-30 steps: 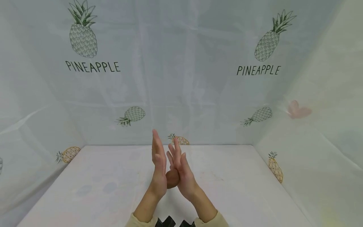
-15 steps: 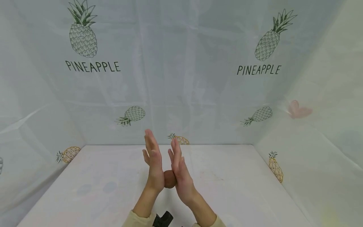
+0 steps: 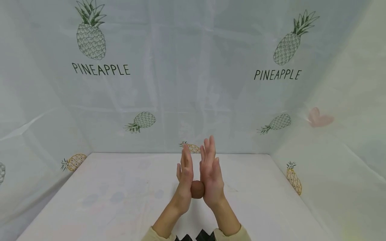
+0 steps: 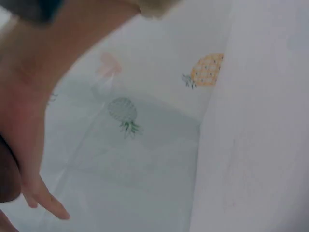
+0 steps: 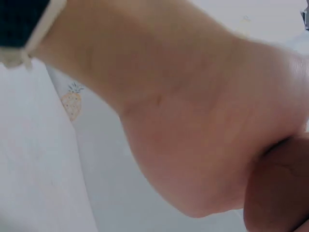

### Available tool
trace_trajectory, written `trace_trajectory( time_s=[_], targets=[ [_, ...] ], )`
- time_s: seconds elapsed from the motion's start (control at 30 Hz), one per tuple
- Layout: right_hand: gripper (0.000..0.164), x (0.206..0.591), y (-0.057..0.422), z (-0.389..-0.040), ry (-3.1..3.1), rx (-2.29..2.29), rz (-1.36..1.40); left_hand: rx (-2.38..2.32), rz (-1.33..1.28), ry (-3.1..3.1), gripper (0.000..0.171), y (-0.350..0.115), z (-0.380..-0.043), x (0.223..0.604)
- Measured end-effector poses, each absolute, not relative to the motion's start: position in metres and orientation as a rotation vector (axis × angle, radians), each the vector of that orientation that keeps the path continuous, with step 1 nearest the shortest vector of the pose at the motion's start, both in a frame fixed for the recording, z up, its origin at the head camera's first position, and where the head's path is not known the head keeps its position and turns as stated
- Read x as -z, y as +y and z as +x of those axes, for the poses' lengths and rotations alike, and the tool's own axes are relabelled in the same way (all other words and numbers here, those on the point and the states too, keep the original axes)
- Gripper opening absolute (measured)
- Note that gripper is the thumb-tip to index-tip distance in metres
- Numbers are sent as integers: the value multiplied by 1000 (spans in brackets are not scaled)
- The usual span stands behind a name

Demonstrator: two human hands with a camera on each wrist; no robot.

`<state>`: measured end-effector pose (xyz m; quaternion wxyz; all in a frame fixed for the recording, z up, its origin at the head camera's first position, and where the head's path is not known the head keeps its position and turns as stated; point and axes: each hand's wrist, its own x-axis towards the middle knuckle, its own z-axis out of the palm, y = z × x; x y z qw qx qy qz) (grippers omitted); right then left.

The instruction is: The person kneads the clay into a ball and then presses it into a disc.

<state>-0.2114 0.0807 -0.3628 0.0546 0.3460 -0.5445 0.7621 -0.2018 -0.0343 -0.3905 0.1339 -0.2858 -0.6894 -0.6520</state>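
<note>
A smooth brown ball of what looks like clay point(image 3: 197, 189) is held between two facing palms, above the white table. My left hand point(image 3: 184, 180) presses it from the left, its fingers straight and pointing up and away. From the other side my right hand point(image 3: 212, 177) touches it with the lower palm, fingers also extended. Part of the brown ball point(image 4: 7, 179) shows at the edge of the left wrist view. The right wrist view has the ball point(image 5: 280, 188) close up against a palm, a faint crease on its surface.
The white table point(image 3: 120, 207) spreads out beneath both hands. A pale curtain point(image 3: 193, 83) with printed pineapples encloses it at the back and on both sides. Black wrist mounts point(image 3: 205, 235) and beige sleeves point(image 3: 233, 235) appear at the bottom.
Both hands and the ball have shifted right. The palms slide against each other, the left fingertips now lower and the right ones higher, with the ball turning between them.
</note>
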Motion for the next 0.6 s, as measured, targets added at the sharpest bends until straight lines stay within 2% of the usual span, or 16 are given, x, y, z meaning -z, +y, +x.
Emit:
trace_trajectory(
  time_s=[0.3,0.6],
  targets=[
    [63,373,81,-225,-1626,-2340,989,2086,-969,-1856,62,-34,-190,380],
    [62,383,72,-225,-1789,-2412,1030,2043,-912,-1826,61,-43,-189,371]
  ],
)
